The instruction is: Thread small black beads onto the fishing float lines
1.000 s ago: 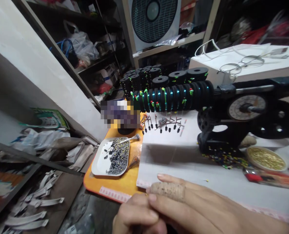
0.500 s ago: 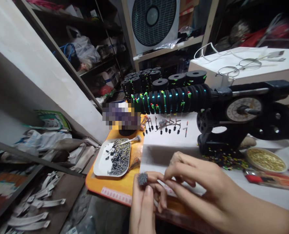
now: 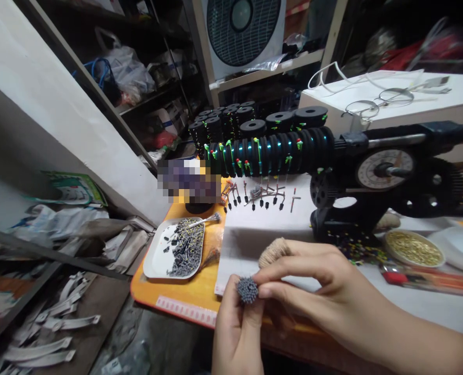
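Note:
My left hand is closed around a tight grey bundle of thin pieces, its end showing above my thumb. My right hand pinches at the top of that bundle with thumb and middle finger; its forefinger wears a tan bandage wrap. Both hands hover over the near edge of a white sheet on an orange table. Behind them a black winding machine carries a row of black spools with green and red markers.
A white tray of small dark parts lies at the left on the orange table. Small black-tipped pieces are lined up on the sheet. A dish of brass bits sits at the right. Cluttered shelves, a fan and a white box stand behind.
My hands rose from the bottom edge, where they were clasped together. The grey bundle came into view in my left hand and my right fingers closed on its top.

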Demonstrator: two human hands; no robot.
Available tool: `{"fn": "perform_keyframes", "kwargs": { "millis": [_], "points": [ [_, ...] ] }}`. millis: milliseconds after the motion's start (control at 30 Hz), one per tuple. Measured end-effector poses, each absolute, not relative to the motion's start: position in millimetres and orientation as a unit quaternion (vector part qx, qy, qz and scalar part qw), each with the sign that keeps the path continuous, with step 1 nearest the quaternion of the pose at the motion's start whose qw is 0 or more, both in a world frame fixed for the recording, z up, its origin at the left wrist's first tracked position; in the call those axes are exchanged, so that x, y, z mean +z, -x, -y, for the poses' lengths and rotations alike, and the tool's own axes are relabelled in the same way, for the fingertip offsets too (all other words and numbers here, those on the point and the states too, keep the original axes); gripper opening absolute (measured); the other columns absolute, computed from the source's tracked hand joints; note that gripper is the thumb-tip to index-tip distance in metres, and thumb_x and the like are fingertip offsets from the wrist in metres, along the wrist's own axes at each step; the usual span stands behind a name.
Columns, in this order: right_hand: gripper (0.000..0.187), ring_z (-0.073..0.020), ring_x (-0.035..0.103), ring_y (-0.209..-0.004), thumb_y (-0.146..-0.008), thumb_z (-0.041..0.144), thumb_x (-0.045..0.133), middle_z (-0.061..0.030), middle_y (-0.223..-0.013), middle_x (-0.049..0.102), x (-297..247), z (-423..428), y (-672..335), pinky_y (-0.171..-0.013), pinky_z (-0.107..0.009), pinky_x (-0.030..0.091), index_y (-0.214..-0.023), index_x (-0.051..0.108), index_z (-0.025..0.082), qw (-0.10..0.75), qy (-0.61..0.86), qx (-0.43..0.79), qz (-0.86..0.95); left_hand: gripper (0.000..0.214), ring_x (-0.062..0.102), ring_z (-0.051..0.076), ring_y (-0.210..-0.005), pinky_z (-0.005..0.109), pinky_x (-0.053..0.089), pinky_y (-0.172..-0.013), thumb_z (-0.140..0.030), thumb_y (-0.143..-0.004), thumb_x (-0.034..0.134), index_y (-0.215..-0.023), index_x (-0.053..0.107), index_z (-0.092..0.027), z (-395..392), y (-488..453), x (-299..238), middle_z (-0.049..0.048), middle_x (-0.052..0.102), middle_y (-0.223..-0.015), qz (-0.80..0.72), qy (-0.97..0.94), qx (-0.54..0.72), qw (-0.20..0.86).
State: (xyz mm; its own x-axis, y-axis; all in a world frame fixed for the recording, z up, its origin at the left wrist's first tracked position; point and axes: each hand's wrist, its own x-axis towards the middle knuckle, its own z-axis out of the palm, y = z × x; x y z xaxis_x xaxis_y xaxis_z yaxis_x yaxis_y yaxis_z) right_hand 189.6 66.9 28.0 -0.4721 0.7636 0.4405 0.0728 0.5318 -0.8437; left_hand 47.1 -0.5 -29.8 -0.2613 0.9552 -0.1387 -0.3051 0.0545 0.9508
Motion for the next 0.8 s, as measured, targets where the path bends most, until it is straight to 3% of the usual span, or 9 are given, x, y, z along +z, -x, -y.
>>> {"fn": "perform_keyframes", "kwargs": {
  "millis": [100,233,300,367,433,533,667,800],
  "points": [
    [0.013,-0.0105,0.063,-0.070,-0.090,0.008,0.067,-0.0022,-0.079,0.068,29,-64,-189,-0.060,-0.019,0.049,-0.087,0.077,0.016,0.432,0.274,0.384,0.769,0.049,0.068,0.029,-0.106,0.034,0.052,-0.091,-0.059,-0.084,0.070,-0.113,0.072,-0.020,6,-44,-36,0.0122,0.075,-0.109,-0.607,-0.369,0.578,0.402],
    [0.015,-0.0106,0.061,-0.069,-0.088,0.005,0.064,-0.0026,-0.078,0.067,30,-62,-188,-0.058,-0.019,0.047,-0.085,0.075,0.015,0.427,0.273,0.381,0.773,0.051,0.066,0.027,-0.106,0.029,0.049,-0.091,-0.061,-0.084,0.067,-0.114,0.071,-0.020,11,-48,-37,0.0120,0.075,-0.108,-0.630,-0.385,0.568,0.364],
    [0.014,-0.0106,0.060,-0.067,-0.089,0.006,0.063,-0.0026,-0.078,0.066,31,-61,-187,-0.058,-0.019,0.047,-0.084,0.073,0.014,0.430,0.272,0.381,0.772,0.043,0.068,0.024,-0.099,0.026,0.051,-0.079,-0.057,-0.086,0.068,-0.111,0.070,-0.022,9,-52,-33,0.0093,0.076,-0.101,-0.609,-0.351,0.586,0.403],
    [0.014,-0.0101,0.060,-0.066,-0.090,0.006,0.062,-0.0027,-0.078,0.065,32,-61,-187,-0.057,-0.019,0.047,-0.084,0.072,0.015,0.435,0.270,0.379,0.771,0.033,0.068,0.018,-0.076,0.022,0.049,-0.061,-0.054,-0.088,0.067,-0.101,0.068,-0.023,7,-56,-28,0.0039,0.073,-0.082,-0.552,-0.306,0.620,0.466],
    [0.014,-0.0097,0.059,-0.065,-0.091,0.006,0.061,-0.0028,-0.079,0.065,32,-61,-188,-0.057,-0.019,0.048,-0.086,0.072,0.015,0.438,0.263,0.377,0.772,0.027,0.057,0.011,-0.055,0.018,0.043,-0.051,-0.050,-0.088,0.070,-0.090,0.065,-0.023,3,-58,-23,-0.0031,0.063,-0.065,-0.488,-0.267,0.662,0.503],
    [0.013,-0.0103,0.060,-0.066,-0.091,0.007,0.062,-0.0032,-0.078,0.064,30,-62,-189,-0.058,-0.019,0.049,-0.084,0.071,0.014,0.431,0.244,0.361,0.790,0.020,0.044,0.006,-0.046,0.015,0.037,-0.048,-0.041,-0.089,0.071,-0.083,0.063,-0.024,0,-57,-19,-0.0084,0.050,-0.055,-0.409,-0.263,0.719,0.497],
    [0.011,-0.0121,0.060,-0.069,-0.090,0.007,0.064,-0.0054,-0.081,0.064,30,-64,-191,-0.058,-0.020,0.048,-0.087,0.072,0.014,0.404,0.241,0.316,0.824,0.016,0.038,0.009,-0.047,0.016,0.034,-0.048,-0.034,-0.099,0.057,-0.085,0.060,-0.027,-3,-50,-19,-0.0090,0.044,-0.051,-0.368,-0.346,0.743,0.440],
    [0.006,-0.0135,0.057,-0.069,-0.088,0.010,0.068,-0.0060,-0.081,0.062,31,-62,-190,-0.059,-0.021,0.048,-0.090,0.073,0.013,0.362,0.256,0.311,0.841,0.010,0.038,0.010,-0.047,0.021,0.031,-0.049,-0.031,-0.101,0.054,-0.092,0.060,-0.030,-5,-44,-26,-0.0097,0.043,-0.051,-0.368,-0.434,0.744,0.350]
  ]
}}
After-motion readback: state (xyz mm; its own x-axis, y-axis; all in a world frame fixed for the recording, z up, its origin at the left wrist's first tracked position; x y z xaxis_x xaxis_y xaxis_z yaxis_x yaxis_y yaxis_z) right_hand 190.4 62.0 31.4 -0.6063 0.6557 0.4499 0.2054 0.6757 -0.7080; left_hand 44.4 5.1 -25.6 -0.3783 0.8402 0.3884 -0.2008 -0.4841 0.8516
